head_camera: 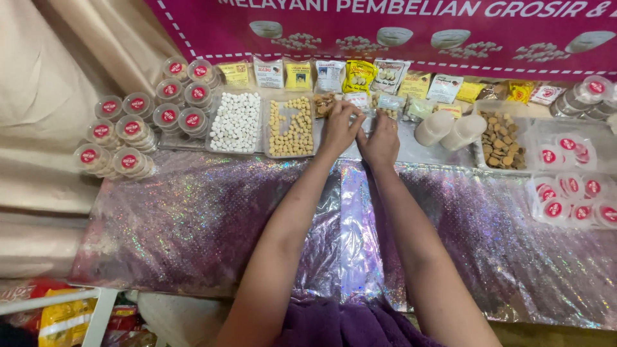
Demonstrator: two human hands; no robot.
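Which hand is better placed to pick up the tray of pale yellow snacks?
Probably the left hand: it sits right beside the yellow snack tray, while the right hand lies farther away, toward the white cups.

bare sequinned cloth (193,218) in front, snack trays (236,122) behind

A small snack stall — goods laid out for sale.

A desk (193,218) covered in glittering purple foil carries open trays of white sweets (236,122) and pale round biscuits (290,127), a tray of brown biscuits (501,140), and stacks of clear lidded tubs (132,128) with red round labels. Small printed snack packets (360,76) stand in a row at the back — under a magenta banner (385,29) with pictures of the same wares. Beige cloth (58,96) drapes the left side.
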